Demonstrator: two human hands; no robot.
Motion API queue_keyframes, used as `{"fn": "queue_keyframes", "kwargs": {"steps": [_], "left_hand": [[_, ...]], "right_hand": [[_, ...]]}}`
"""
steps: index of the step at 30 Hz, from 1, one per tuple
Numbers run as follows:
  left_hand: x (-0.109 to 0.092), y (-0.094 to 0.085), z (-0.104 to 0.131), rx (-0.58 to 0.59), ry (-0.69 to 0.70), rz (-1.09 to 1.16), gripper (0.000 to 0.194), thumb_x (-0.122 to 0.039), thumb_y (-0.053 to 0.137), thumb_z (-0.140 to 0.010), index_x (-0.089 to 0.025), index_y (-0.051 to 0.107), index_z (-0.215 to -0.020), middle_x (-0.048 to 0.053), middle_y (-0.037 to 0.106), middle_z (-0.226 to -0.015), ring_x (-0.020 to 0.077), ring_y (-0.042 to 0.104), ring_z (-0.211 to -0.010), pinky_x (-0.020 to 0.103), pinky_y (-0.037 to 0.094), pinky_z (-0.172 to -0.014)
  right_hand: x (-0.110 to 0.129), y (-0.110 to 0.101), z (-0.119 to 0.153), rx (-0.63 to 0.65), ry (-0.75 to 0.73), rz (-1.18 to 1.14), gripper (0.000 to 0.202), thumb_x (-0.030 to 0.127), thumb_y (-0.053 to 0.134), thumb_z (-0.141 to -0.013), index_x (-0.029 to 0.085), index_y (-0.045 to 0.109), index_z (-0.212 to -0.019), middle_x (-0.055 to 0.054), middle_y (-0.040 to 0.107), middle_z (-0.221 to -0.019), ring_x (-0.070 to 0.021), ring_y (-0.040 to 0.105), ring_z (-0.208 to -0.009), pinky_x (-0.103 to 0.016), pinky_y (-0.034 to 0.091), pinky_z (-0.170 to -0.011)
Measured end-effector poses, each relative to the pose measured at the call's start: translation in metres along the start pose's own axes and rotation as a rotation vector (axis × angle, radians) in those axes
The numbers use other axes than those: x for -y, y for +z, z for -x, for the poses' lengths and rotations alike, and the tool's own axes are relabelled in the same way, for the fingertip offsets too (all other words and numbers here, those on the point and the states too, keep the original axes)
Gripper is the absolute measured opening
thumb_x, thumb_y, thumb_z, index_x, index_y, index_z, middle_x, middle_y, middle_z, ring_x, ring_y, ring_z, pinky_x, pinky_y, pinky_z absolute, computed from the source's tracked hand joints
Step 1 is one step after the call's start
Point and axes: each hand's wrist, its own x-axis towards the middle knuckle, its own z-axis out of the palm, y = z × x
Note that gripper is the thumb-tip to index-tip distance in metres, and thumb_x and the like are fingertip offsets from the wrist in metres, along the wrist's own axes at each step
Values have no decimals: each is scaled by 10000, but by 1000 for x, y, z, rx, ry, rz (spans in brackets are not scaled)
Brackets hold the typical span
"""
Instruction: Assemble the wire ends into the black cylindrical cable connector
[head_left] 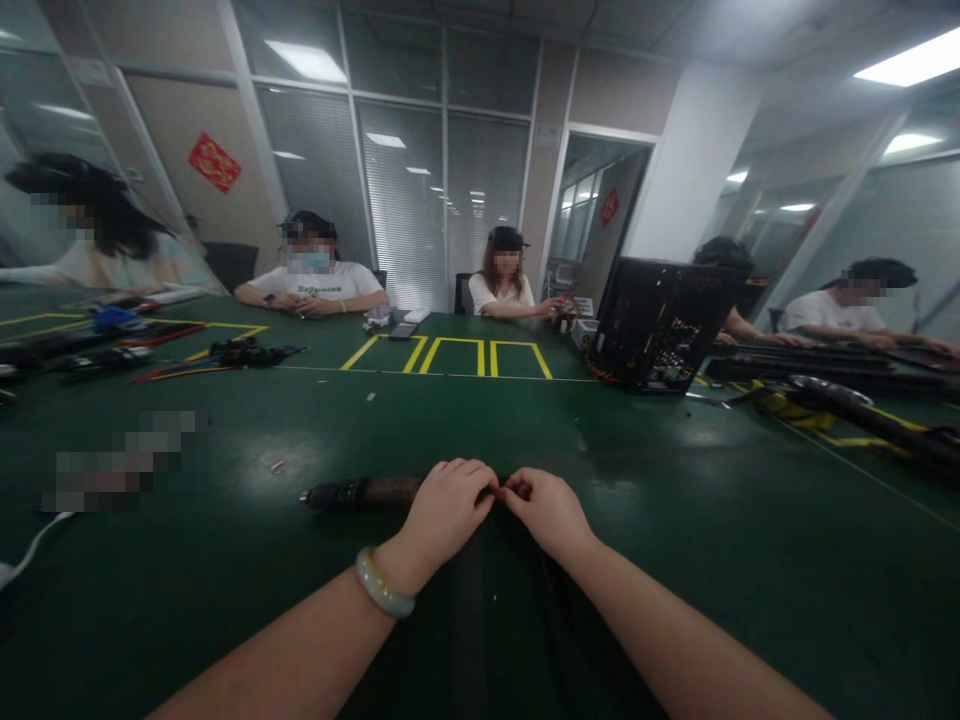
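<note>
- Right hand: thumb and forefinger pinched together, can't tell on what.
- Left hand curls over the right end of a black-and-brown cylindrical tool on the dark-green table; clamped? can't tell.
- Seems a fiddly fingertip step, probably needs steadiness next.

Glass partitions, a yellow-marked green table, cables, a computer case and 5 co-workers show an office-like electronics workshop.
</note>
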Motion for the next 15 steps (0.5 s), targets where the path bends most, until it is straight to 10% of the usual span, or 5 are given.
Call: {"fn": "queue_keyframes", "kwargs": {"steps": [11,15], "left_hand": [[-3,-6,1,43,20,10,96,-150,588,-849,-217,589,-918,10,632,-957,208,568,-920,349,400,-804],[-1,-4,5,27,18,37,238,-137,600,-811,-218,562,-1032,27,636,-1016,225,588,-964,384,427,-867]], "right_hand": [[12,-13,-8,-13,-250,262,66,264,688,-856,202,672,-841,-51,632,-1089,-225,561,-1042,-359,372,-940],[13,-9,-11,82,-310,355,57,227,600,-922,171,611,-922,-52,661,-925,-212,608,-897,-340,439,-859]]}}
